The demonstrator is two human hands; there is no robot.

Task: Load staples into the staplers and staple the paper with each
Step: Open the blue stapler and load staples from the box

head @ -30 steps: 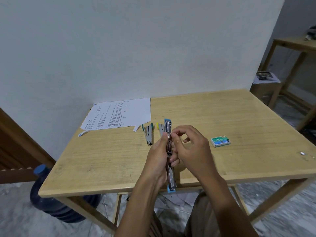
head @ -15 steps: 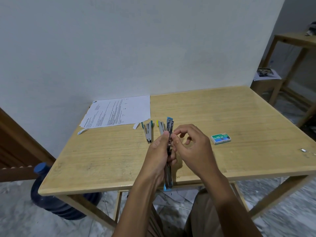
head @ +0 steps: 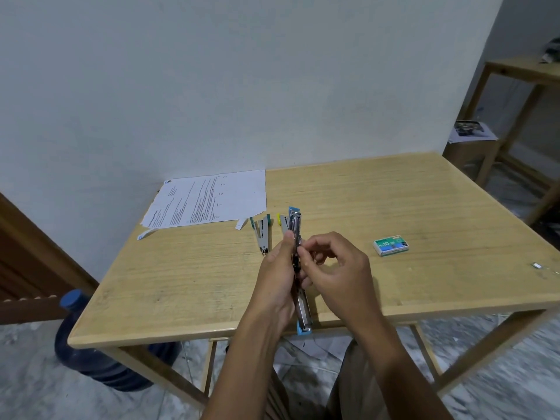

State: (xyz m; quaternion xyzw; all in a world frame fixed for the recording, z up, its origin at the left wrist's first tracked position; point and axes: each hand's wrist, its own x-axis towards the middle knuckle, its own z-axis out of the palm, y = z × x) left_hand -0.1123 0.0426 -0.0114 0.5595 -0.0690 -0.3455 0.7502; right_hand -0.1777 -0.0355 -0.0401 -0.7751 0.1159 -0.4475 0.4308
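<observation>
My left hand (head: 278,280) grips a blue stapler (head: 303,310), folded wide open and held lengthwise above the table's near edge. My right hand (head: 336,274) pinches at the middle of its metal channel with thumb and forefinger; whether it holds staples is hidden. A teal stapler (head: 262,233) lies on the table just beyond my hands, and a yellow one (head: 283,221) is partly hidden behind the blue one. The printed paper (head: 209,200) lies at the far left by the wall. A green staple box (head: 391,245) sits to the right.
The wooden table (head: 424,207) stands against a white wall. A small strip of loose staples (head: 537,265) lies near its right edge. A blue water jug (head: 91,353) stands on the floor at the left. Another wooden table (head: 521,74) stands at the far right.
Both hands stay on the blue stapler; my right fingers have shifted slightly along its channel. The view has tilted a little.
</observation>
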